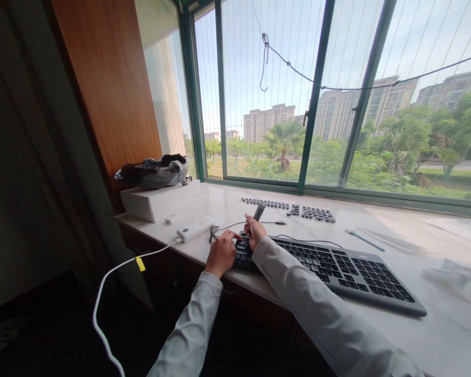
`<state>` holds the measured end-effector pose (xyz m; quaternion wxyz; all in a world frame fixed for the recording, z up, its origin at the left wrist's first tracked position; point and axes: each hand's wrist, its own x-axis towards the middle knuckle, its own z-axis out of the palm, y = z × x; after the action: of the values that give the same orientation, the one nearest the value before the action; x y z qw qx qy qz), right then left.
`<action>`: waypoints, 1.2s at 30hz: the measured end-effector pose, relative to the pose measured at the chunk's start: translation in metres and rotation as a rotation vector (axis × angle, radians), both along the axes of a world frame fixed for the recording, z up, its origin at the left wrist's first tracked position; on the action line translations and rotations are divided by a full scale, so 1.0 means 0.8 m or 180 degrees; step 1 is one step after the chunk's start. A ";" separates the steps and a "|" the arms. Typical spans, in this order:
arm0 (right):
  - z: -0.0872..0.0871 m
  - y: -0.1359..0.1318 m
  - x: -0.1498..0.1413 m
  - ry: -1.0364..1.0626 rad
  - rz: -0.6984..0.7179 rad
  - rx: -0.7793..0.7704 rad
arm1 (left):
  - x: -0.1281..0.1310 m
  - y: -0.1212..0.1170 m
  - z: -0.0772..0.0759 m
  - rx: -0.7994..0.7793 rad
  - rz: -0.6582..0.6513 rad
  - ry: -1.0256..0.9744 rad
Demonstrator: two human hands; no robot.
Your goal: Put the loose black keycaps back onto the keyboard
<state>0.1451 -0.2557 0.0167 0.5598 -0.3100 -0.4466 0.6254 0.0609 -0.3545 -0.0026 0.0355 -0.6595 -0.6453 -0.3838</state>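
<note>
A dark keyboard [337, 267] lies on a pale marble window ledge [435, 241]. My left hand [221, 254] rests on the keyboard's left end with its fingers curled and the index finger pressing on the keys. My right hand [255, 232] is closed round a slim dark tool [259, 211] that stands up over the same corner of the keyboard. Rows of loose dark keycaps [294, 208] lie farther back on the ledge.
A white power bank [194, 229] with a white cable [113, 272] sits left of the keyboard, next to a black cable [235, 226]. A white box [157, 201] with a dark bag [153, 172] on top stands at the far left. A thin blue tool [363, 240] lies to the right.
</note>
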 end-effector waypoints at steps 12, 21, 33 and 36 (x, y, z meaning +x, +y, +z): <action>0.003 0.002 -0.015 -0.0042 -0.0241 -0.0474 | -0.004 0.006 -0.002 0.0030 -0.0117 -0.0135; -0.011 -0.005 -0.018 -0.0646 -0.0442 0.0099 | -0.008 0.014 -0.007 -0.0047 0.0002 -0.0159; -0.001 -0.030 -0.014 -0.1386 -0.0856 0.0870 | -0.013 0.015 -0.007 -0.0315 -0.0084 -0.0392; 0.001 -0.036 -0.013 -0.1495 -0.0871 0.1057 | -0.012 0.015 -0.006 -0.0336 -0.0110 -0.0363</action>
<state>0.1347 -0.2841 0.0175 0.5633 -0.4075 -0.6137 0.3741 0.0510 -0.3423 -0.0070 -0.0426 -0.6486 -0.6541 -0.3868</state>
